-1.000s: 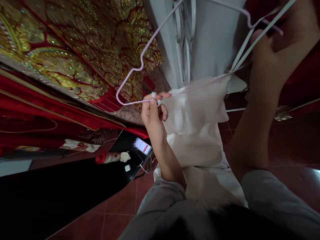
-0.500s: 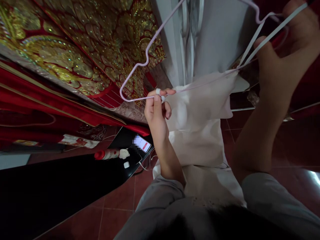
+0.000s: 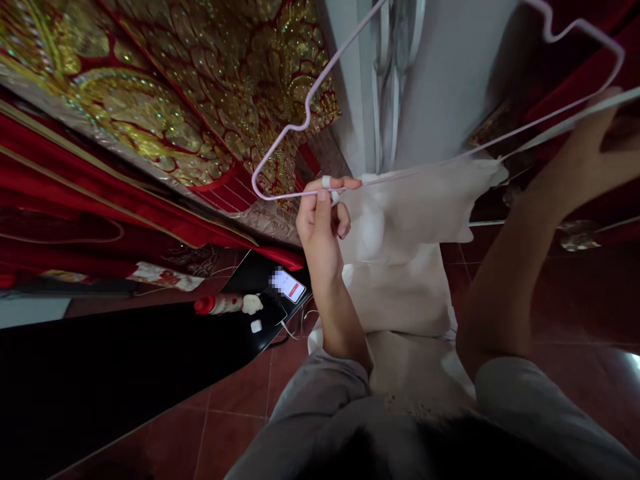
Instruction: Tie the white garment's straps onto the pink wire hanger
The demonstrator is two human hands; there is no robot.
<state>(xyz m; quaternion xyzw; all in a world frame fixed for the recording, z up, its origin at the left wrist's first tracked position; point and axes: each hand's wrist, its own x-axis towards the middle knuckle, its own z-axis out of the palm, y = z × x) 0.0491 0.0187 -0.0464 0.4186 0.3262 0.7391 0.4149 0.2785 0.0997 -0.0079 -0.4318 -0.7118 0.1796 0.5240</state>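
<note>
My left hand (image 3: 323,223) pinches the lower bar of a pale pink clothes hanger (image 3: 280,143) near its left corner. Short pieces of white band (image 3: 327,182) show at its fingers; whether they are a strap or wraps I cannot tell. From the bar hangs a cream garment (image 3: 417,207), its cloth falling in folds in front of me. A white strap (image 3: 560,127) runs taut from its upper right corner to the right edge of the picture. My right hand (image 3: 597,150) is at that strap, blurred and partly cut off, its fingers apparently hooked on it.
Red and gold sequined garments (image 3: 200,100) hang at the left. A black table (image 3: 125,360) below them carries a phone (image 3: 290,285), a red-capped bottle (image 3: 217,305) and a small white case (image 3: 256,326). Grey panels with metal handles (image 3: 385,80) stand ahead. Dark red cloth hangs at the right.
My right hand has moved down and outward to the right, drawing the strap from a wide loop into a narrow taut line. My left hand keeps its pinch on the hanger.
</note>
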